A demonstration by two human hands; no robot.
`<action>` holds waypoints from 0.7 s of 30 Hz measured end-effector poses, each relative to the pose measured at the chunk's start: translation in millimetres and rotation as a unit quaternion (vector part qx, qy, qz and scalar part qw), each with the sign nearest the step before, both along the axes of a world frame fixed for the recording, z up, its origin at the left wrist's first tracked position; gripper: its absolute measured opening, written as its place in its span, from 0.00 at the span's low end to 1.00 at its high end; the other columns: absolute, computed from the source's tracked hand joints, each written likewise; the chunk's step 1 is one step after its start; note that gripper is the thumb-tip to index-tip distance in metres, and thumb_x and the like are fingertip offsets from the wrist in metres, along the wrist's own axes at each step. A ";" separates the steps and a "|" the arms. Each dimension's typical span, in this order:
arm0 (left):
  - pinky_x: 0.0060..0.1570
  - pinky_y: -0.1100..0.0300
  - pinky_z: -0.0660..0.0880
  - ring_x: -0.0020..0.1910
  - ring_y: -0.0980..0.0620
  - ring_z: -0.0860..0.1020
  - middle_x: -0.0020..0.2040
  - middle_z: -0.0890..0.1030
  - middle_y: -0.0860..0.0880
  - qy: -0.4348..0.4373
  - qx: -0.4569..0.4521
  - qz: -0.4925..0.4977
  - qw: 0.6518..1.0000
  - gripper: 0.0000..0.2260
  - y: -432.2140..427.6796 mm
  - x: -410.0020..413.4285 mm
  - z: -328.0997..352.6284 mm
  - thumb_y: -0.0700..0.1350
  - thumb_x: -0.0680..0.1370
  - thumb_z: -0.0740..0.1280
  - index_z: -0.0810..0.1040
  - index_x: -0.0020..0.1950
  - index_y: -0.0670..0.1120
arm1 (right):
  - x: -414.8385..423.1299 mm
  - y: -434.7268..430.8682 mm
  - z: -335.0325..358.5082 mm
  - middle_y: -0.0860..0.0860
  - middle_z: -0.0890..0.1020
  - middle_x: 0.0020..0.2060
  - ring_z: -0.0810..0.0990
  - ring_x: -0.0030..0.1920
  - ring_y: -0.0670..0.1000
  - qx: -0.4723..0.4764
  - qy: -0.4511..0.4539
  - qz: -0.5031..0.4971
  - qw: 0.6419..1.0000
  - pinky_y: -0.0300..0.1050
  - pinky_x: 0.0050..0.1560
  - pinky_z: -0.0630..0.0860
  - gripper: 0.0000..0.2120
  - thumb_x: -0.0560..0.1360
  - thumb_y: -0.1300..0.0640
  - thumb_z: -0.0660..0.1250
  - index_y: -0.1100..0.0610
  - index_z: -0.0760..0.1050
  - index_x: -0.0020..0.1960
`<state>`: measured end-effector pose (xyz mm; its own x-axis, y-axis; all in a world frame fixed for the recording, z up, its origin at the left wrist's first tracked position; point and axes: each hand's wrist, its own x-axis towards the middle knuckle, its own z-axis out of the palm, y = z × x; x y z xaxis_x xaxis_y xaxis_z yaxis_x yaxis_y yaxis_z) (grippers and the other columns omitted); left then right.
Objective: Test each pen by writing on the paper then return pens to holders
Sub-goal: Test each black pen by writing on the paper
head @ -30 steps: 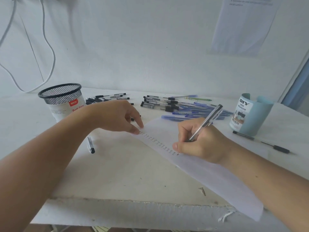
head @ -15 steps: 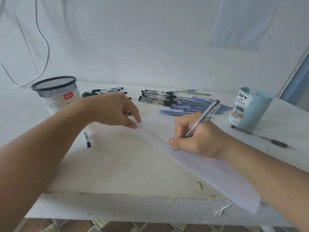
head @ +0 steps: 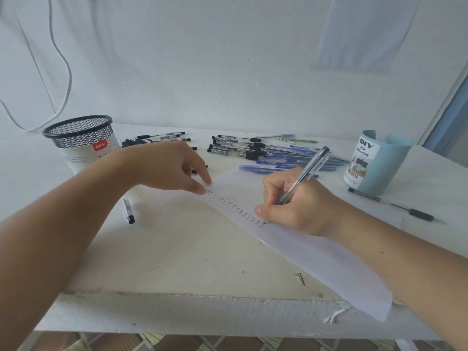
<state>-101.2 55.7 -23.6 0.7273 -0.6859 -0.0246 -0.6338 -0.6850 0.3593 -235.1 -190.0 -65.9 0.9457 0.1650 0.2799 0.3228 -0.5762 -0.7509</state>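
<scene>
My right hand (head: 296,206) grips a clear pen (head: 307,171) and its tip touches the white paper (head: 316,254) at the lower end of a column of small written marks. My left hand (head: 167,168) presses its fingertips on the paper's upper left corner. A black mesh holder (head: 81,138) stands at the far left. A light blue desk organizer (head: 377,163) stands at the right. Piles of black pens (head: 235,148) and blue pens (head: 291,160) lie behind the paper.
One black-capped pen (head: 128,211) lies by my left forearm. Another black pen (head: 395,205) lies in front of the organizer. A screw (head: 300,278) rests near the table's chipped front edge (head: 202,300). A white cable (head: 60,79) hangs on the wall.
My right hand has kept writing at the bottom of the column of marks. The left hand has stayed on the paper's corner. The camera view shifted slightly.
</scene>
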 end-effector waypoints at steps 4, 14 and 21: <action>0.37 0.62 0.67 0.28 0.62 0.72 0.29 0.75 0.62 -0.003 -0.002 -0.001 1.000 0.06 0.7 0.1 -0.2 0.56 0.75 0.76 0.84 0.50 0.67 | 1.1 -0.5 -0.8 0.49 0.68 0.26 0.65 0.29 0.50 -0.004 -0.005 0.005 1.000 0.47 0.35 0.64 0.17 0.68 0.58 0.73 0.57 0.65 0.31; 0.38 0.61 0.68 0.29 0.63 0.73 0.30 0.76 0.65 -0.002 0.002 0.001 1.000 0.06 0.4 0.8 -0.5 0.57 0.74 0.76 0.84 0.50 0.67 | 1.8 -1.5 0.3 0.48 0.67 0.26 0.65 0.29 0.50 0.005 0.011 0.006 1.000 0.46 0.34 0.63 0.17 0.68 0.59 0.72 0.54 0.64 0.29; 0.38 0.62 0.68 0.28 0.63 0.72 0.29 0.75 0.64 -0.002 -0.001 0.001 1.000 0.06 -0.3 0.2 0.4 0.57 0.74 0.76 0.85 0.50 0.66 | -2.5 -0.1 12.3 0.56 0.68 0.26 0.57 0.29 0.51 0.247 0.128 0.003 0.960 0.38 0.28 0.52 0.13 0.67 0.63 0.62 0.56 0.58 0.31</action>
<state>-101.1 55.5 -23.2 0.7291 -0.6841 -0.0200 -0.6335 -0.6856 0.3587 -237.6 -190.1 -53.6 0.9935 0.0769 0.0835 0.0929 -0.1273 -0.9875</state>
